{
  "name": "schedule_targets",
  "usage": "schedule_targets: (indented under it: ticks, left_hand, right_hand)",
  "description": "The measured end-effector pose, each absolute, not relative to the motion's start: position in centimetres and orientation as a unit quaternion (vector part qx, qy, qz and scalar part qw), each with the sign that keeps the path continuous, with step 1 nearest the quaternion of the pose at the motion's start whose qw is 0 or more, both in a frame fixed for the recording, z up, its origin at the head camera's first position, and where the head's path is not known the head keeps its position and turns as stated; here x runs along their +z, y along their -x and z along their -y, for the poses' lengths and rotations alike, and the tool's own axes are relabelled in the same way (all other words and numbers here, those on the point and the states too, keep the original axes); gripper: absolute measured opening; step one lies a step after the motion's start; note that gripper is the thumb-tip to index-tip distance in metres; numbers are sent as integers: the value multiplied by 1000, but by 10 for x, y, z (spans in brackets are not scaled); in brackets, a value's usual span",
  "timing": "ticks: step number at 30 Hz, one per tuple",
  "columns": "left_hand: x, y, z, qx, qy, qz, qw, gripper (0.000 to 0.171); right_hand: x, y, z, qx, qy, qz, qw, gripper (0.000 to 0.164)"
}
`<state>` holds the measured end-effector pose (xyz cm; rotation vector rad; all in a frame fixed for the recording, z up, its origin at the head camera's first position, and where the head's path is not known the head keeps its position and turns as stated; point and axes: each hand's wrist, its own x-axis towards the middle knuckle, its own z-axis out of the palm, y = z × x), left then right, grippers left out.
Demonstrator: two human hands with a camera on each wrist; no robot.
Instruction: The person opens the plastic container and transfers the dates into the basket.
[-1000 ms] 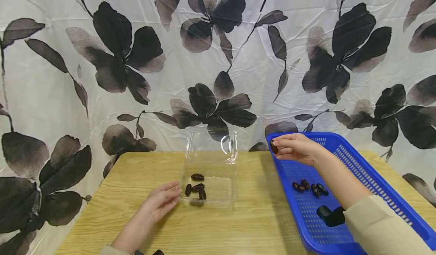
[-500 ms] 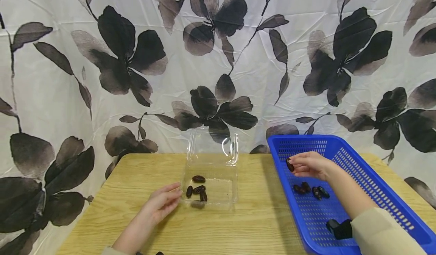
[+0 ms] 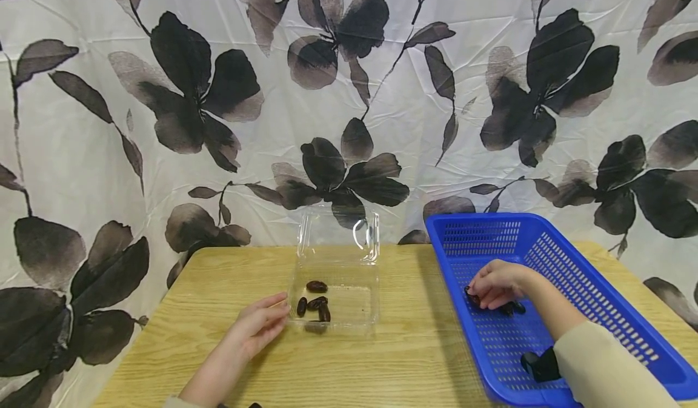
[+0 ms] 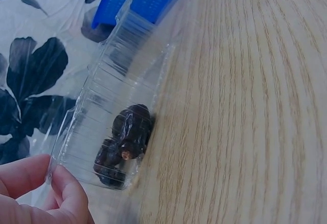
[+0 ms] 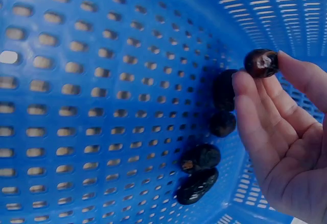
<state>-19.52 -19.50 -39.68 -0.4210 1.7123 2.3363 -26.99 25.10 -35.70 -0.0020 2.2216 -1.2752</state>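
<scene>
Pinched between thumb and fingers, a dark brown date (image 5: 261, 63) is in my right hand (image 3: 500, 284), low inside the blue basket (image 3: 482, 244). Just beside that hand, several more dates (image 5: 201, 157) lie on the basket floor, partly covered by the fingers in the head view. My left hand (image 3: 256, 328) pinches the left rim of a hinged clear plastic container (image 3: 351, 305), as the left wrist view shows at the thumb (image 4: 25, 175). The container's lid (image 3: 338, 235) stands raised, and several dates (image 3: 317, 287) lie in its left half.
The basket stands on the right of the wooden table (image 3: 409, 347), the container near the middle. A floral curtain (image 3: 262, 93) hangs behind the table. A black device (image 3: 540, 365) sits by my right sleeve, over the basket.
My right hand has moved from the basket's far left rim down into it, toward the dates there, with the date still held. My left hand stays at the container.
</scene>
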Motion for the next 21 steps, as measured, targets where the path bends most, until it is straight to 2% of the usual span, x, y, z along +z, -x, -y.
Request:
schedule_targets:
  ticks: [11, 21]
  left_hand:
    - [-395, 194, 196, 800, 140, -574, 106, 58]
    - [-396, 194, 195, 796, 145, -579, 104, 57]
  right_hand:
    - [-359, 268, -244, -408, -8, -868, 283, 8]
    - [-348, 270, -247, -446, 14, -854, 267, 19]
